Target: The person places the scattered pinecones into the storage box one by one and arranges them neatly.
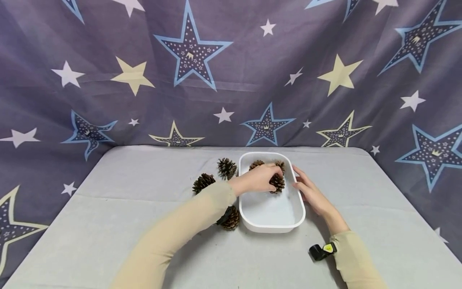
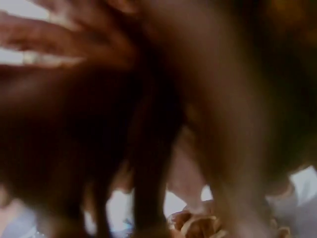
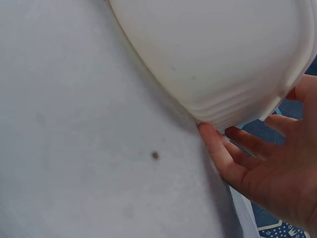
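The scene is backed by a dark purple curtain (image 1: 231, 72) printed with blue, cream and white stars, hung behind and to both sides. In front of it a counter (image 1: 108, 224) is spread with a pale grey cloth. Near the middle of the counter a white rectangular tray (image 1: 271, 224) is set, its long side running away from the person.

Two pine cones (image 1: 268, 163) are seen at the far end of the tray. A third pine cone (image 1: 277, 183) in the tray is gripped by the left hand (image 1: 258, 179), whose fingers are curled over it; the left wrist view is too blurred to add detail. The right hand (image 1: 310, 192) is laid against the tray's right outer wall with fingers relaxed and straight, holding nothing.

Three loose cones (image 1: 227, 167) are left on the counter just left of the tray, one partly hidden by the left sleeve (image 1: 180, 233). A small black and yellow wrist device (image 1: 322, 250) is worn at the right cuff.
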Demonstrator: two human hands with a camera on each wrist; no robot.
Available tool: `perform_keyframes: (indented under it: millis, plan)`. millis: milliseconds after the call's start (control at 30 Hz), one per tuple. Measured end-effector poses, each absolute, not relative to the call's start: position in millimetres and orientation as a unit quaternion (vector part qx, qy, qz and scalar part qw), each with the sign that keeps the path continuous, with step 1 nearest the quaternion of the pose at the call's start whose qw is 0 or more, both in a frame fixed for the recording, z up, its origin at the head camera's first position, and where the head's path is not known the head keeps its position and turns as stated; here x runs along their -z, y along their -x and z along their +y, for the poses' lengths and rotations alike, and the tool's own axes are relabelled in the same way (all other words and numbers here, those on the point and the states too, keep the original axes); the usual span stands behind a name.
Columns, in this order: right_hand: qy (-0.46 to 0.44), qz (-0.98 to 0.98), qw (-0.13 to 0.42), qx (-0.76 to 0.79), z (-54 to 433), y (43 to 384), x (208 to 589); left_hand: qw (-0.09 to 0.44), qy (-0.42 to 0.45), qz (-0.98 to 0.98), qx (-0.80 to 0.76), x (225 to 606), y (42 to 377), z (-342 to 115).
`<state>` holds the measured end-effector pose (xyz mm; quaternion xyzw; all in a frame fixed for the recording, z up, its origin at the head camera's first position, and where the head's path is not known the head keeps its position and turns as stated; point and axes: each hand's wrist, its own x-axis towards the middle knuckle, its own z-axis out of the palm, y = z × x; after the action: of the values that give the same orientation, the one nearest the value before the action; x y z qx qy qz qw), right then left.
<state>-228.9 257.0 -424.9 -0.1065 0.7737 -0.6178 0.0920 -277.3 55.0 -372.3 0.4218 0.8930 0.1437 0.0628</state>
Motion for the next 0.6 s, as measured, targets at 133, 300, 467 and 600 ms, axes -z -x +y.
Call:
perform_keyframes:
  millis: [133,300,467,600]
  plan:
    - [0.107,0.773,0.093,0.619,255.4,228.9,423.2,0.065,-0.426,0.890,-0.149,374.1,278.1,55.3]
    - [0.109,0.770,0.097,0.621,255.0,227.4,421.8,0.075,-0.429,0.888,-0.149,374.7,277.5,55.5]
    - [0.112,0.770,0.096,0.621,255.0,226.9,421.2,0.079,-0.430,0.888,-0.142,374.8,277.3,55.6]
    - [0.113,0.771,0.096,0.620,255.6,227.8,422.6,0.080,-0.432,0.888,-0.136,375.6,277.1,55.7]
